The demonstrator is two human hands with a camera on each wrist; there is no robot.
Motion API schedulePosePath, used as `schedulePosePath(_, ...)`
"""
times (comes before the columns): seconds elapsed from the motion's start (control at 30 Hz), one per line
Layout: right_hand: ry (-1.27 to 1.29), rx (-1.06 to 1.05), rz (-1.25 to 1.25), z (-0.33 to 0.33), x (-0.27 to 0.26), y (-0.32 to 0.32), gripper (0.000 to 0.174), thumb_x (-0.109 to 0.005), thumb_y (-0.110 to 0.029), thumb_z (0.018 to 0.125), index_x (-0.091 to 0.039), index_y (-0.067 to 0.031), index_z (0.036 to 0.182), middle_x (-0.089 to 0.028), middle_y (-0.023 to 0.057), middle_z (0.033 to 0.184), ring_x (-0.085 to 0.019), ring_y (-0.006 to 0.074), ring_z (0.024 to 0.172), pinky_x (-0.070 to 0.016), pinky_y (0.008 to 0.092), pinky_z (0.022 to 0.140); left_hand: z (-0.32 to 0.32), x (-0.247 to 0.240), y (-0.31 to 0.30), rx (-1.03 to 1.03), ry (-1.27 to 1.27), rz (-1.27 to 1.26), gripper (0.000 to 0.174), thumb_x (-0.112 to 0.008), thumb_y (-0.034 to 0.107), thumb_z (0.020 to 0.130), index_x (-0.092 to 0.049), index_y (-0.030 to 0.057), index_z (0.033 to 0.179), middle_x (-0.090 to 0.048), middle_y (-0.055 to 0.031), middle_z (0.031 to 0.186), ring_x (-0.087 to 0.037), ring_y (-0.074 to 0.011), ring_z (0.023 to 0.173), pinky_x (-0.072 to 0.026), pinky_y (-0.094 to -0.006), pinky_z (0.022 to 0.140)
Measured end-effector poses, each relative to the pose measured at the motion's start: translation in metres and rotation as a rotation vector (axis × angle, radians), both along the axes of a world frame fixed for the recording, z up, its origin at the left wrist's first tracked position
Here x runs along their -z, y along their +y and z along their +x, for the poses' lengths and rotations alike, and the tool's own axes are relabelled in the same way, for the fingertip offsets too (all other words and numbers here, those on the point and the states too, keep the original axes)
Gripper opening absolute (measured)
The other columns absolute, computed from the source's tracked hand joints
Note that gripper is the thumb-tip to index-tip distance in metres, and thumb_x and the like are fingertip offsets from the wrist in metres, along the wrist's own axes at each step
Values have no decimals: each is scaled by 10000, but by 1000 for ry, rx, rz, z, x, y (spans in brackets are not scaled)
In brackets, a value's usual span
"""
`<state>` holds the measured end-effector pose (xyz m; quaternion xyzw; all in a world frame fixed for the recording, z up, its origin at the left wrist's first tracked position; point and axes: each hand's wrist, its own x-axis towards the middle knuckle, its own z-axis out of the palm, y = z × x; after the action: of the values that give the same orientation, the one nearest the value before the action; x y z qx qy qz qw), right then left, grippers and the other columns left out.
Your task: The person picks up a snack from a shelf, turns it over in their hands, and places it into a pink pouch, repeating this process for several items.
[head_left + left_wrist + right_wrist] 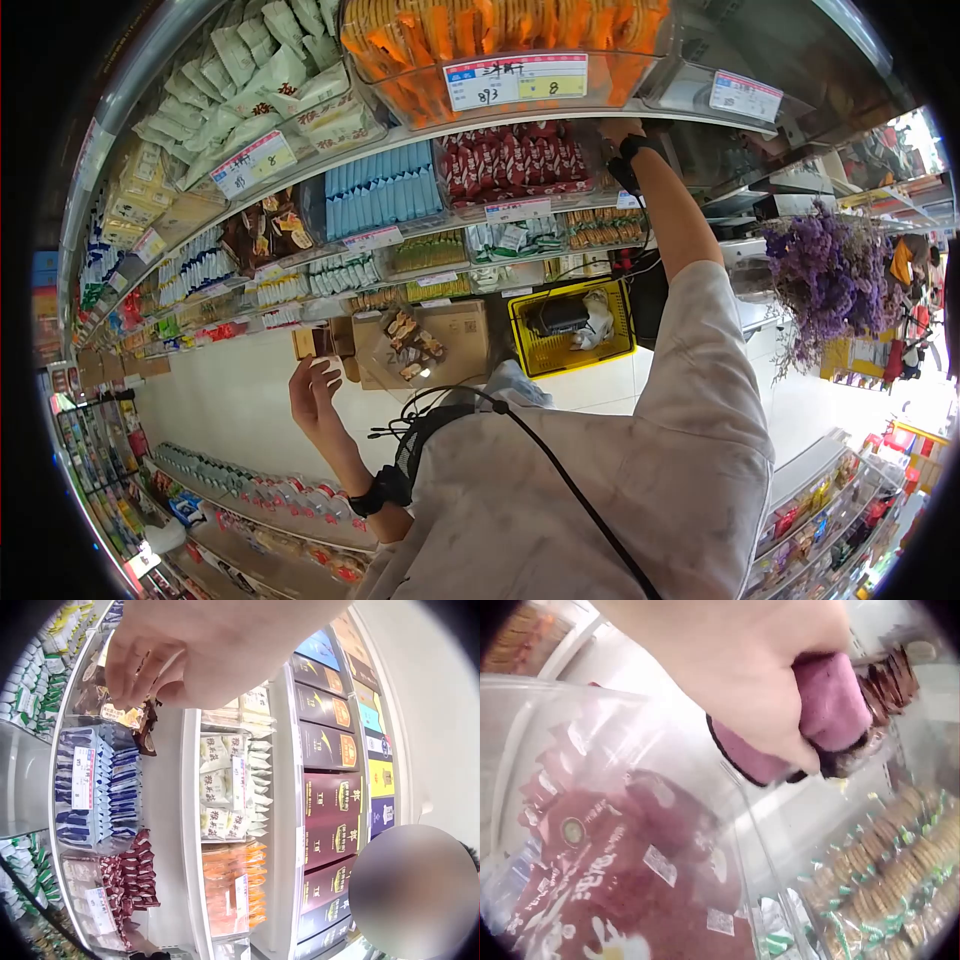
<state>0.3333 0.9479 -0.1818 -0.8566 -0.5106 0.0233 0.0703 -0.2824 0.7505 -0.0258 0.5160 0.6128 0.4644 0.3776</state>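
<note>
Grips a purple cloth (829, 705) in the right hand (735, 667), fingers curled tight round it. Holds it up at the shelf, by the front wall of the clear bin (630, 727) of dark red packets (510, 160); cannot tell whether cloth and wall touch. Places the bin below and leftward of the fingers in the right wrist view, long axis along the shelf. Shows the left hand (315, 390) well apart, raised, fingers loosely bent, holding nothing. Reads "8" on the price tag (515, 80) above; packet lettering illegible.
</note>
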Motion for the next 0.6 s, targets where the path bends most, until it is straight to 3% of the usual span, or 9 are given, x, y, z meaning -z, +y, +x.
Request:
schedulePosePath(0.1, -99, -18, 152, 10, 14, 6, 480, -670, -447, 866, -640, -184, 1267, -658, 128, 1265, -607, 330, 1203, -492, 483, 999, 0, -5, 0, -25, 28, -11, 326, -535, 185, 1022, -571, 7, 1293, -651, -100, 1116, -648, -187, 965, -527, -332, 867)
schedulePosePath(0.13, -245, -88, 191, 36, 57, 20, 492, -692, -421, 829, -646, -175, 1253, -663, 133, 1257, -632, 328, 1161, -514, 470, 964, 0, -6, -1, -31, 36, -18, 335, -539, 191, 1022, -572, 13, 1303, -650, -96, 1117, -648, -183, 972, -525, -330, 875)
schedulePosePath(0.23, -52, -195, 53, 43, 43, 19, 468, -689, -346, 805, -650, -153, 1229, -694, 134, 1187, -658, 333, 1104, -520, 456, 943, -1, -3, 3, -21, 22, -6, 331, -546, 192, 1020, -580, 8, 1292, -652, -98, 1114, -650, -184, 965, -529, -328, 867)
schedulePosePath(0.37, 323, -29, 27, 23, 3, -5, 472, -744, -304, 745, -664, -109, 1167, -725, 133, 1060, -695, 320, 965, -543, 430, 862, -7, 13, 10, 6, 4, -24, 310, -553, 179, 1019, -596, 10, 1275, -659, -95, 1107, -654, -181, 956, -531, -325, 857)
schedulePosePath(0.43, 434, 45, 94, 25, -4, -14, 491, -788, -314, 719, -667, -94, 1141, -731, 126, 1005, -710, 292, 881, -554, 405, 811, -8, 17, 14, 38, 17, -22, 300, -557, 171, 1018, -602, 13, 1269, -663, -92, 1104, -656, -179, 954, -532, -322, 853)
schedulePosePath(0.5, 405, -55, 323, 49, 9, -20, 486, -804, -318, 724, -668, -91, 1131, -714, 109, 918, -695, 256, 788, -553, 355, 767, -6, 14, 16, 72, 1, -6, 296, -557, 165, 1018, -602, 15, 1269, -664, -92, 1101, -658, -178, 955, -531, -318, 852)
schedulePosePath(0.57, 651, -28, 433, 57, 6, -35, 480, -810, -297, 741, -657, -93, 1147, -689, 99, 876, -675, 222, 763, -545, 321, 739, -7, 14, 16, 105, -22, 6, 294, -556, 160, 1017, -601, 15, 1269, -665, -95, 1101, -659, -180, 957, -530, -316, 854)
schedulePosePath(0.6, 913, 57, 426, 51, -12, -55, 477, -807, -275, 757, -645, -97, 1168, -672, 97, 877, -663, 206, 784, -537, 313, 732, -9, 14, 16, 124, -38, 10, 294, -555, 157, 1016, -600, 14, 1269, -665, -97, 1103, -660, -182, 959, -530, -315, 857)
